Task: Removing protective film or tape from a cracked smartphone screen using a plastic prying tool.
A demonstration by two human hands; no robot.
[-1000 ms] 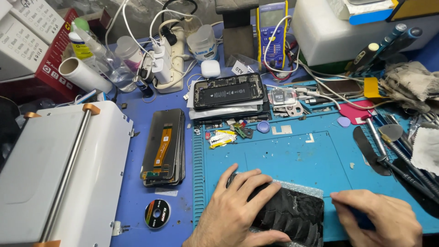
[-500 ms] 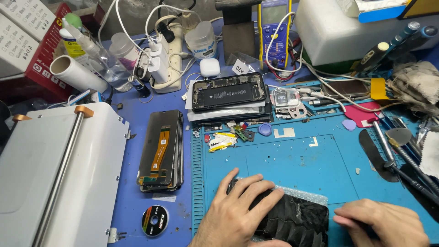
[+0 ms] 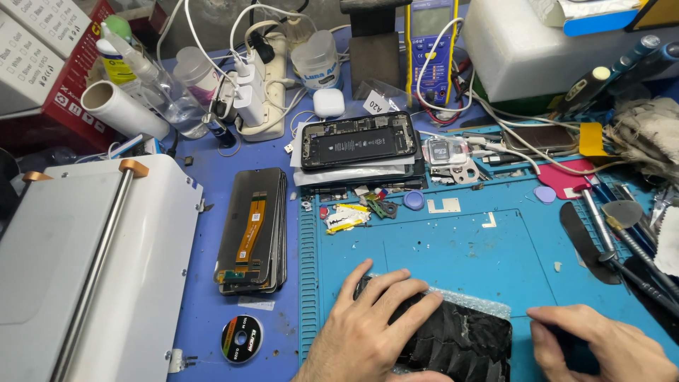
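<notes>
Leftmost, a white boxy machine w/ a steel roller bar (image 3: pixel 85 283) fills the tabletop edge; next to it a stack of black phone screens w/ an orange flex cable on top (image 3: pixel 252 230), and a small black tape reel (image 3: pixel 241 339) just below. At centre-bottom, left hand (image 3: pixel 371 325) lies flat, fingers spread, pressing down on a shattered black phone screen (image 3: pixel 467 343) that sits on bubble wrap on the blue silicone work mat (image 3: pixel 460 247); no real grip, just palm and fingertips holding it still. Up behind, an opened black phone w/ its battery exposed (image 3: pixel 358 139) rests on a pile of panels. Right hand (image 3: pixel 601 346) is curled at the screen's right end, fingers closed, but can't tell what it's pinching, if anything. Risk, imo: cracked glass under bare fingers could splinter and cut, esp. if the left hand slides or bears down harder; wrap underneath may let the panel skid toward the metal pry tools (image 3: pixel 615 233) at far right.
</notes>
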